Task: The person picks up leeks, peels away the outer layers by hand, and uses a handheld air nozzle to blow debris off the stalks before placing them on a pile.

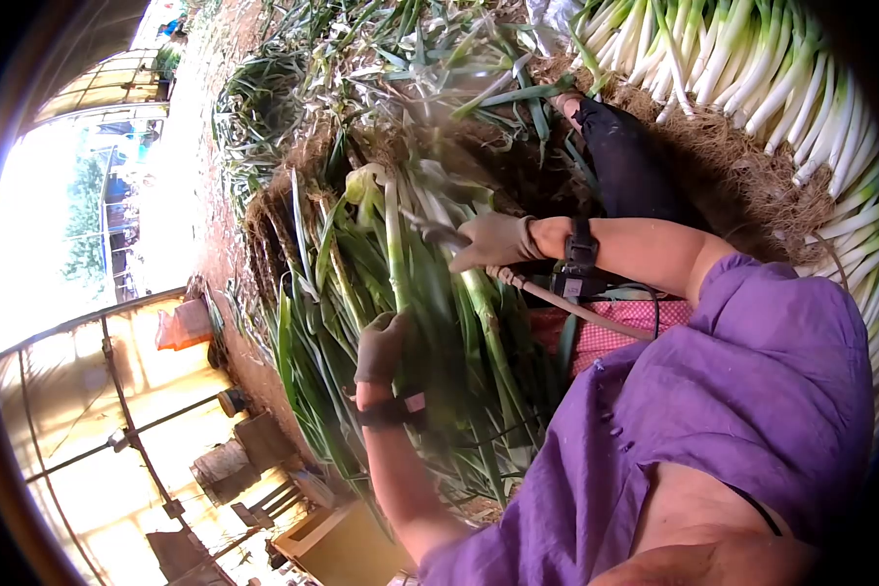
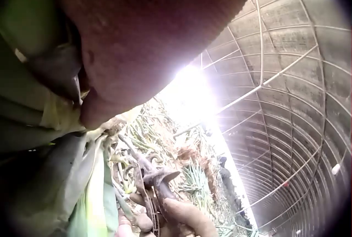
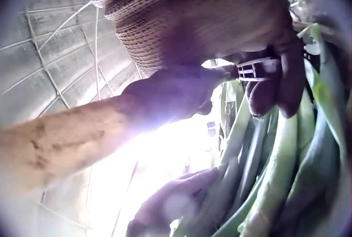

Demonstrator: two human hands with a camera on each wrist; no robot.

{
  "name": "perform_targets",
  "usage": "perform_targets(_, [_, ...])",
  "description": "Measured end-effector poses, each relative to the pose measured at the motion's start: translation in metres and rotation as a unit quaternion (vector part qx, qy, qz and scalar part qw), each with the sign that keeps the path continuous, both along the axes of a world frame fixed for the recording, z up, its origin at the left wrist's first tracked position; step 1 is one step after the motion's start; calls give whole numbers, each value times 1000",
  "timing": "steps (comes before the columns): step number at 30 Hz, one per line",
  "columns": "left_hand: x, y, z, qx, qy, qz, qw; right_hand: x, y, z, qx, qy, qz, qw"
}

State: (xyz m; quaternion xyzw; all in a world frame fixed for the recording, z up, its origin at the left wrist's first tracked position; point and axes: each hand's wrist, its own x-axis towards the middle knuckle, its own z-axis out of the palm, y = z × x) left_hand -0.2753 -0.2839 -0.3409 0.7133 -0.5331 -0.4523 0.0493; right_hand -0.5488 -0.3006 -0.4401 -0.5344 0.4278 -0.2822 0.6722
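Note:
My gloved left hand (image 1: 381,347) grips a long green onion (image 1: 394,239) by its green leaves, with its pale stem and root end pointing away from me. My right hand (image 1: 493,242), also gloved, holds a grey blow gun (image 1: 438,232) whose nozzle points toward the onion's stem. A brown hose (image 1: 576,308) runs back from the gun past the right wrist. Under both hands lies a heap of unpeeled green onions (image 1: 337,283). In the right wrist view the right hand's fingers (image 3: 291,77) curl above several green leaves (image 3: 280,165).
Rows of clean white-stemmed onions (image 1: 732,68) with brown roots (image 1: 752,176) lie at the upper right. Peeled leaf scraps (image 1: 400,68) cover the ground beyond the heap. A red checked cloth (image 1: 610,332) is beside the leaves. At the lower left stands a wooden box (image 1: 342,547).

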Motion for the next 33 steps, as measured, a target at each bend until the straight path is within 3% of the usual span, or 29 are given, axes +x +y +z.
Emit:
perform_targets(1, [-4,1,3,-5,-5,-10,1000,-1,-2,5,-75,100,25,992])
perform_targets(4, [-1,1,-2,-6,-15,-17,1000,5,-26,-6,114,11,7,993])
perform_targets(8, [11,-3,-16,14,-26,-1,1000,15,-60,-31,-4,67,-10,998])
perform_targets(9, [10,-3,-14,19,-12,-1,1000,6,-59,-14,84,51,9,995])
perform_targets(12, [5,-1,-9,5,-28,-20,999,11,-75,-34,-8,128,-66,990])
perform_targets(13, [7,-1,-11,6,-26,-18,999,14,-78,-40,-43,152,-16,987])
perform_targets(18, [17,-10,6,25,-72,-54,996,-4,-36,3,67,35,52,996])
perform_targets(20, [45,-22,5,-86,-61,16,994,-8,-27,-7,80,31,56,995])
perform_targets(22, [73,-32,8,-173,-306,-91,932,-14,-14,-8,84,10,57,995])
perform_targets(23, [81,-34,2,-125,-345,-93,926,-20,-2,1,109,-3,53,993])
perform_targets(25, [151,-35,-66,-124,-314,-235,912,-27,14,15,145,-25,57,987])
perform_targets(28, [126,-23,-48,-110,-310,-192,925,-36,27,22,114,-25,62,991])
perform_targets(30, [86,-14,-7,-92,-208,16,974,-41,30,13,52,7,67,996])
perform_targets(31, [102,-21,-8,-175,-241,-4,955,-43,32,11,39,16,70,997])
perform_targets(32, [75,-21,25,-221,-261,-36,939,-44,33,11,25,26,74,997])
perform_targets(33, [54,-27,49,-208,-234,-11,950,-43,35,12,16,27,81,996])
